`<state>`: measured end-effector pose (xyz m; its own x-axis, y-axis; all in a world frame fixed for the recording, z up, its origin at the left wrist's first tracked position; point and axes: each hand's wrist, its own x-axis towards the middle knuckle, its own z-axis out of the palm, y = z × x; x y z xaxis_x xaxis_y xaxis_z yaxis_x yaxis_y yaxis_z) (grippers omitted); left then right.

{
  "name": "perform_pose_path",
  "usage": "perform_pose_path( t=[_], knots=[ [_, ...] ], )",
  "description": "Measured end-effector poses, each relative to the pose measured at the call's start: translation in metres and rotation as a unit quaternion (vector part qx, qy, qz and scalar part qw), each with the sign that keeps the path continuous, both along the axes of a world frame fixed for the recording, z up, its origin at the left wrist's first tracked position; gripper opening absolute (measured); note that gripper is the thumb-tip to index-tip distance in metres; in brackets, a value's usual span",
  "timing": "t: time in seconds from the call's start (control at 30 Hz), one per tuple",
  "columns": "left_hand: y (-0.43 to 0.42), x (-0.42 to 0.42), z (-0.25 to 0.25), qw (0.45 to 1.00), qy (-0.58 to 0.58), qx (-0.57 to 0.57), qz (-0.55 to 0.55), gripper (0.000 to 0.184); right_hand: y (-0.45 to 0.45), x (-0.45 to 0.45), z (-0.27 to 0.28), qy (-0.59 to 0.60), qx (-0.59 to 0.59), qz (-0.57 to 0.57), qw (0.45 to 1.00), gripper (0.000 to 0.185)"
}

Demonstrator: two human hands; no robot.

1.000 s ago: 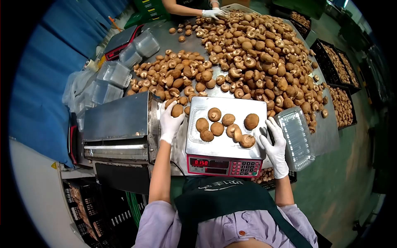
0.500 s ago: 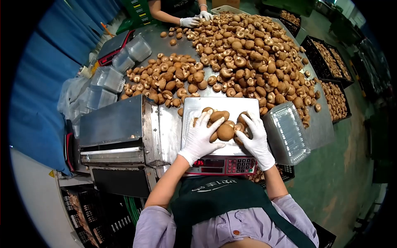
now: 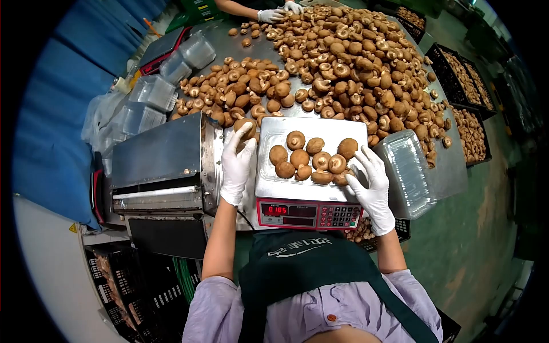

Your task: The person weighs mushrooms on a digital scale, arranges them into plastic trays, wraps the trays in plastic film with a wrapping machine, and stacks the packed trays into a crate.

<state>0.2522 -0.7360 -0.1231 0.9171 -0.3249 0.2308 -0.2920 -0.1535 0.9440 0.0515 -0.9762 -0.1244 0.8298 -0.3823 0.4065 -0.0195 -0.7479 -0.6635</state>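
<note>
The left hand [image 3: 237,168], gloved in white, curls partly closed around a brown mushroom [image 3: 245,128] just beyond the scale's left edge. The right hand [image 3: 372,186], also gloved, is partly open at the scale's right edge, thumb and fingers apart and nothing gripped; whether the thumb touches the nearest mushroom is unclear. The scale [image 3: 311,216] stands at the near edge of the tabletop [image 3: 450,176], reading 0.185, and carries a clear tray [image 3: 330,143] of mushrooms. Stacked clear trays [image 3: 407,174] sit just right of it, a metal machine [image 3: 157,151] left. A large mushroom heap [image 3: 360,68] stretches toward the far edge, where a co-worker's gloved hands [image 3: 270,15] touch it.
</note>
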Motion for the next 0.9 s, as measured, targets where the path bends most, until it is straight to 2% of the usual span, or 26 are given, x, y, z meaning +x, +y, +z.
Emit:
perform_pose_path(
  t=[0.1, 0.23, 0.37, 0.4, 0.43, 0.5, 0.53, 0.57, 0.67, 0.73, 0.83, 0.87, 0.9],
  knots=[
    [0.007, 0.008, -0.009, 0.999, -0.009, 0.030, 0.012, 0.036, 0.000, 0.000, -0.001, 0.002, -0.004, -0.001, 1.000, 0.054],
    [0.007, 0.011, -0.015, 1.000, -0.010, 0.005, 0.019, 0.033, 0.005, 0.004, 0.001, 0.005, -0.004, 0.006, 1.000, 0.052],
    [-0.002, -0.002, -0.006, 0.999, -0.017, 0.035, -0.005, 0.031, 0.025, 0.025, 0.019, 0.010, -0.090, 0.108, 0.990, 0.049],
    [-0.007, -0.008, -0.004, 0.999, 0.036, -0.024, -0.021, 0.029, 0.031, 0.033, 0.018, 0.013, -0.124, 0.133, 0.983, 0.047],
    [-0.010, -0.012, 0.000, 0.998, 0.038, -0.017, -0.038, 0.029, 0.037, 0.042, 0.015, 0.015, -0.158, 0.158, 0.975, 0.045],
    [-0.015, -0.018, 0.005, 0.998, -0.009, 0.010, -0.055, 0.029, 0.049, 0.056, 0.006, 0.052, -0.215, 0.179, 0.959, 0.041],
    [-0.017, -0.021, 0.009, 0.996, -0.032, 0.040, -0.067, 0.029, 0.052, 0.063, -0.004, 0.061, -0.223, 0.198, 0.953, 0.039],
    [-0.019, -0.024, 0.013, 0.996, -0.012, 0.002, -0.089, 0.029, 0.055, 0.067, -0.011, 0.067, -0.216, 0.207, 0.952, 0.038],
    [-0.019, -0.026, 0.014, 0.995, -0.046, 0.042, -0.081, 0.030, 0.053, 0.068, -0.009, 0.041, -0.216, 0.210, 0.953, 0.039],
    [-0.018, -0.022, 0.006, 0.993, -0.037, 0.039, -0.103, 0.030, 0.045, 0.061, 0.001, 0.008, -0.012, 0.204, 0.979, 0.040],
    [-0.020, -0.015, -0.003, 0.989, -0.033, 0.066, -0.127, 0.022, 0.027, 0.044, 0.021, -0.018, 0.130, 0.153, 0.979, 0.040],
    [-0.020, -0.013, 0.002, 0.978, -0.016, 0.138, -0.157, 0.020, 0.022, 0.033, 0.034, 0.018, 0.198, 0.106, 0.974, 0.038],
    [-0.020, -0.012, 0.005, 0.960, 0.000, 0.210, -0.187, 0.020, 0.012, 0.021, 0.039, 0.077, 0.210, 0.071, 0.972, 0.037]
  ],
)
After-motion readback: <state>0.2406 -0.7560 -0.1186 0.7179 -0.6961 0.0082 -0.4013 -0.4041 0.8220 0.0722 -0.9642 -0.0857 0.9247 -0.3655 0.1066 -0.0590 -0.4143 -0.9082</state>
